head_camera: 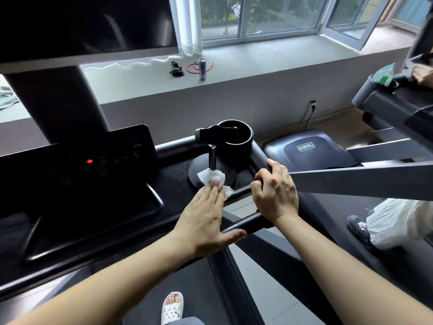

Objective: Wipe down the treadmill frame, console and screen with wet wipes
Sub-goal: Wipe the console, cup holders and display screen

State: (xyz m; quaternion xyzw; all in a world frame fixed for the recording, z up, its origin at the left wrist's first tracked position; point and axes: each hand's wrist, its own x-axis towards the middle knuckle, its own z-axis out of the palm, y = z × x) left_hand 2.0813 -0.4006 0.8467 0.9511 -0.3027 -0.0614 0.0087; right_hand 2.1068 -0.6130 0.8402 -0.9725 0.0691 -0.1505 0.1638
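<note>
The black treadmill console (77, 184) fills the left, with its dark screen (84, 22) on a post above. My left hand (206, 214) lies flat with straight fingers, pressing a crumpled white wet wipe (212, 177) onto the round base of a phone stand (214, 151) on the console's right tray. My right hand (276, 193) curls over the frame's corner rail (257, 152), just right of the wipe. Behind the stand sits a black cup holder (243, 141).
A grey side rail (363, 181) runs off to the right. The neighbouring treadmill (398, 106) stands at the right with another person beside it. On the window sill are a purple can (202, 69) and small items. My sandalled foot (172, 308) is on the belt.
</note>
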